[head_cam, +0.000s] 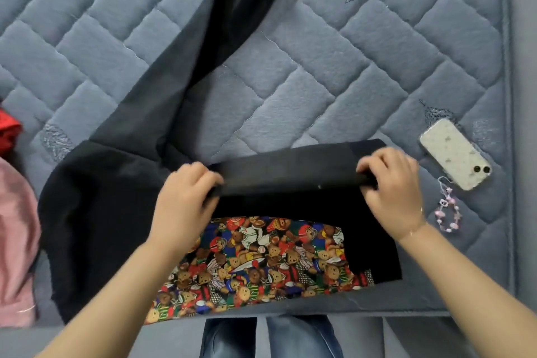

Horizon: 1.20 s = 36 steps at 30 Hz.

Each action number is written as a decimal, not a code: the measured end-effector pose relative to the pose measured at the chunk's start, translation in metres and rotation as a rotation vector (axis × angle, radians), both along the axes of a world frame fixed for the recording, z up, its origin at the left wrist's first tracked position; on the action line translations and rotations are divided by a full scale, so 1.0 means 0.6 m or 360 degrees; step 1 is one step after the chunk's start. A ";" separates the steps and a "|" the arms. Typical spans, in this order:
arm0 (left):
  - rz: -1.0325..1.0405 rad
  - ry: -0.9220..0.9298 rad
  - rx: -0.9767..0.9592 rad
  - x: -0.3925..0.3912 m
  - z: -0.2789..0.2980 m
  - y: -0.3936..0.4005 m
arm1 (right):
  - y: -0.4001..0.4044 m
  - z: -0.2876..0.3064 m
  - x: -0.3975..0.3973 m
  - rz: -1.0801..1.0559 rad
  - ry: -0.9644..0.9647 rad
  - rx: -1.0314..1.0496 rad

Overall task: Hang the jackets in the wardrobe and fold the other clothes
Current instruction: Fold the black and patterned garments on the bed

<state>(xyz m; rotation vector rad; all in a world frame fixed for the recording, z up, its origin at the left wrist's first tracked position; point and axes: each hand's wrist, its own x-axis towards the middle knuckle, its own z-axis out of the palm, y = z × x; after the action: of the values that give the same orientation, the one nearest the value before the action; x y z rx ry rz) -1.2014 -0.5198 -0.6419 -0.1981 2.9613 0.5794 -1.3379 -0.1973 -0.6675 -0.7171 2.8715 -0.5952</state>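
Note:
A black top [110, 200] with a colourful teddy-bear print panel [261, 259] lies spread on the quilted blue-grey bed [334, 61]. One long black sleeve [209, 46] stretches away toward the far edge. A folded band of the black cloth [290, 171] runs across between my hands. My left hand [186, 197] grips its left end, and my right hand [392, 183] grips its right end, fingers curled over the fold.
A phone in a pale case [456, 158] with a pink bead strap [449, 209] lies on the bed to the right. A pink garment [14, 241] and a red one [8, 131] sit at the left edge. The bed's near edge runs below the print.

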 end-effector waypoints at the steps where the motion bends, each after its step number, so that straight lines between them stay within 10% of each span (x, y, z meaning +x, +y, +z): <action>1: -0.0019 -0.0068 0.0001 0.026 -0.006 0.019 | 0.016 -0.002 0.029 0.0010 -0.0057 0.0055; 12: 0.0079 -0.0595 0.0278 0.103 -0.063 0.070 | -0.003 -0.021 0.091 0.0056 -0.0703 0.0655; 18: 0.0600 0.0189 0.0362 0.023 -0.001 -0.059 | -0.151 0.018 0.036 -0.0533 -0.1202 -0.0297; 24: 0.1143 -0.0270 0.0201 -0.048 -0.067 -0.247 | -0.358 -0.039 -0.060 -0.1154 -0.1919 -0.1074; 28: 0.1038 -0.0671 0.0569 -0.041 -0.110 -0.307 | -0.450 -0.075 -0.106 -0.1337 -0.2003 -0.1275; 36: 0.0442 0.0126 0.0704 0.066 -0.010 -0.295 | -0.446 0.020 -0.023 -0.1478 -0.1882 -0.2052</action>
<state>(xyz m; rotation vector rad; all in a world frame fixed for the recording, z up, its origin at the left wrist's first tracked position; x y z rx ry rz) -1.1619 -0.6967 -0.6477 -0.5534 2.8011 1.2792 -1.3518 -0.4650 -0.6558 0.8148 1.2625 -2.0347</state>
